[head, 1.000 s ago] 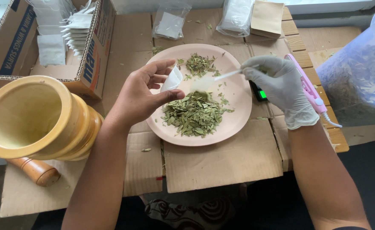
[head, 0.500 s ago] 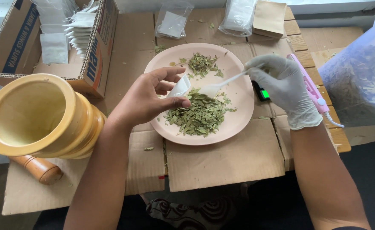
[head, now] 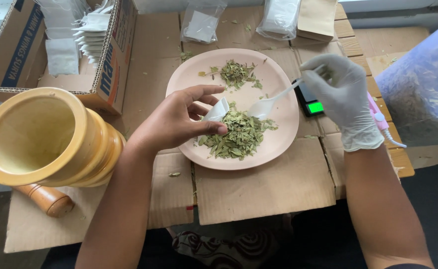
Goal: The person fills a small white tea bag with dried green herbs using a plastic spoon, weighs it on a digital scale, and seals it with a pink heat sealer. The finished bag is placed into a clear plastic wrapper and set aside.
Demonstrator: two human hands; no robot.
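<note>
A pale pink plate (head: 278,134) lies on cardboard and carries two heaps of dried green leaves (head: 239,137), the larger one nearer me. My bare left hand (head: 176,122) pinches a small white paper sachet (head: 216,110) just above the larger heap. My right hand (head: 341,97), in a white glove, holds a white plastic spoon (head: 271,102) by its handle, the bowl resting at the edge of that heap, right beside the sachet.
A big yellow wooden mortar (head: 39,139) with its pestle (head: 47,199) stands at left. A cardboard box (head: 109,60) of white sachets is behind it. A small scale with a green display (head: 313,105), a pink tool (head: 378,117), plastic packets (head: 201,22) and a clear bag of leaves (head: 423,84) surround the plate.
The spoon has come down from above the plate into the near heap of leaves. My left hand has lowered the sachet toward the same heap.
</note>
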